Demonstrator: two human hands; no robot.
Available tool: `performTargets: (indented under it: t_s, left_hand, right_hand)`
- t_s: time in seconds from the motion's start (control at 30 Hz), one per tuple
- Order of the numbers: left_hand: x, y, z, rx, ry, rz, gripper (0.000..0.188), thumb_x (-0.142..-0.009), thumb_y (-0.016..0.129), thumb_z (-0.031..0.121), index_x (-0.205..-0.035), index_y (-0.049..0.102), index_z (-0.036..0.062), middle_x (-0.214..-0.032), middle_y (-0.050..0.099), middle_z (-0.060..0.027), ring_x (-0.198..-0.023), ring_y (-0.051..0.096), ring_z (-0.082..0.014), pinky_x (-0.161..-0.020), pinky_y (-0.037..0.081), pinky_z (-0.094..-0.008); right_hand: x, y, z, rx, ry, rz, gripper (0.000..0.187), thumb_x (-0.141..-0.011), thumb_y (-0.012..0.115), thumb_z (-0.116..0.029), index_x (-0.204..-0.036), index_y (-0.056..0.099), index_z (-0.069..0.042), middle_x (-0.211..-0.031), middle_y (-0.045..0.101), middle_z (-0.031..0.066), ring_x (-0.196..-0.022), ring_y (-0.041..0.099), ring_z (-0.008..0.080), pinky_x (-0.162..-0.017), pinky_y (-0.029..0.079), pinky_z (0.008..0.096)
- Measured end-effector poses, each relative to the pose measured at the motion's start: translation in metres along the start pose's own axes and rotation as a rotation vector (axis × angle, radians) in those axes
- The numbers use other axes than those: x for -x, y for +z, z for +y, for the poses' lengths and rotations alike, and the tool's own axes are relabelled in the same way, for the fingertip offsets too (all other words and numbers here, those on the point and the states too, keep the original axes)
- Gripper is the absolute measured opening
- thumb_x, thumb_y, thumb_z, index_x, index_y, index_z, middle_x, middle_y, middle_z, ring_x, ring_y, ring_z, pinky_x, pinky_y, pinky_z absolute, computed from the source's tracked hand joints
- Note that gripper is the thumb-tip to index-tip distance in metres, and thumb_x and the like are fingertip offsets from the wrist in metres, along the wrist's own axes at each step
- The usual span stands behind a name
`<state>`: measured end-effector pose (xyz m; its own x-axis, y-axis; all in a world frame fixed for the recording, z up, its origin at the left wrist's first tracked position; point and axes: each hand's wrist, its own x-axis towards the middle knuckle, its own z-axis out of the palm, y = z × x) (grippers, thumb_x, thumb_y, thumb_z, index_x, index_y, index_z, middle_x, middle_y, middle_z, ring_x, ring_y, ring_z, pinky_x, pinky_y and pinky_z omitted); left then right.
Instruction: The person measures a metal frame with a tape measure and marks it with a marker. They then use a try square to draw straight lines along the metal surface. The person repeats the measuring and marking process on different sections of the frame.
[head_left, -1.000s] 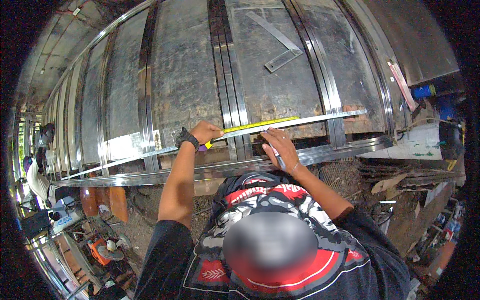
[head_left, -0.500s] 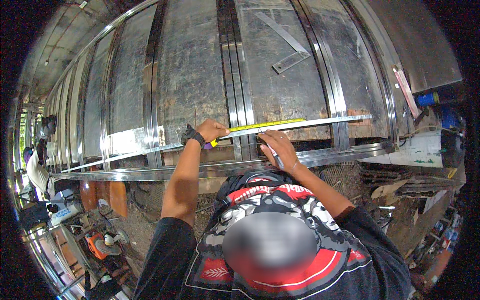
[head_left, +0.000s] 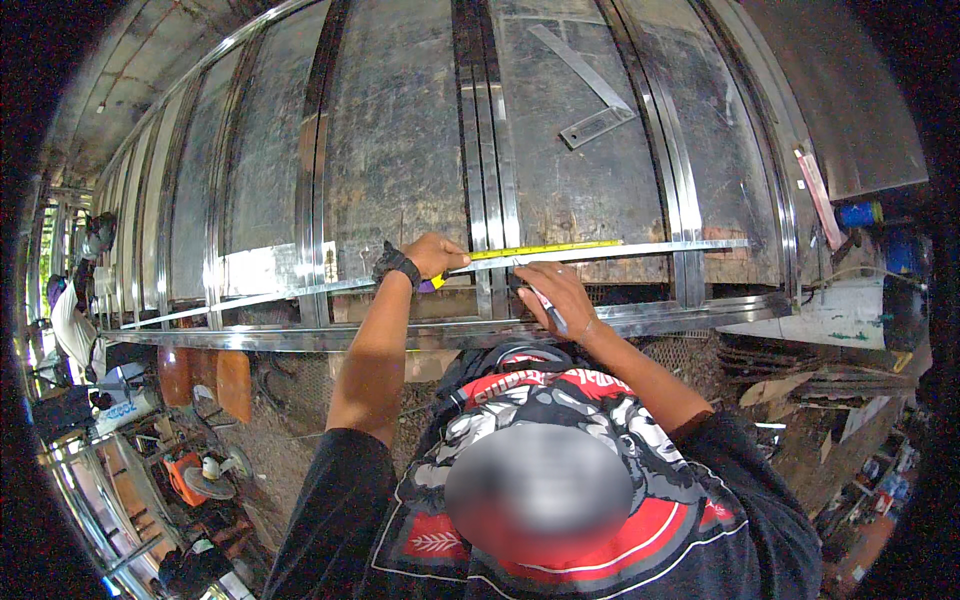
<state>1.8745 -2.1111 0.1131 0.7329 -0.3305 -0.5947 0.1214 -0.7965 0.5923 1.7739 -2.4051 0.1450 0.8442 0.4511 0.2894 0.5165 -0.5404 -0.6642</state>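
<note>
The left hand (head_left: 437, 256) is closing over the tape case (head_left: 432, 284), hiding all but a purple sliver of it. The right hand (head_left: 552, 292) is covering most of the pen (head_left: 549, 311), and its tip against the steel bar (head_left: 640, 249) is too small to make out; the markings on the tape (head_left: 545, 249) are too fine to tell. At the left rim, a person (head_left: 72, 322) is standing half cut off by the dark fisheye border, hands out of sight.
</note>
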Motion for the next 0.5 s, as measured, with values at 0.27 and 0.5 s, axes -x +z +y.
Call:
performTargets:
  t_s: [0.27, 0.5]
  left_hand:
    - [-0.003, 0.005, -0.007, -0.004, -0.031, 0.024, 0.036, -0.086, 0.077, 0.041, -0.105, 0.079, 0.0109, -0.089, 0.077, -0.0078, -0.076, 0.067, -0.0156, -0.074, 0.053, -0.0339]
    - [-0.008, 0.008, -0.016, 0.079, -0.016, 0.013, 0.033, -0.087, 0.077, 0.037, -0.105, 0.079, 0.0087, -0.087, 0.077, -0.0066, -0.076, 0.066, -0.0142, -0.075, 0.053, -0.0333]
  right_hand:
    - [0.001, 0.005, 0.004, -0.117, 0.073, 0.048, 0.032, -0.093, 0.065, -0.018, -0.121, 0.063, -0.004, -0.107, 0.070, 0.0184, -0.103, 0.064, 0.0364, -0.093, 0.049, 0.0455]
    - [-0.009, 0.023, 0.027, -0.561, 0.484, 0.157, 0.018, -0.085, 0.074, -0.018, -0.087, 0.062, -0.005, -0.077, 0.064, 0.0084, -0.070, 0.062, 0.0170, -0.063, 0.049, 0.0343]
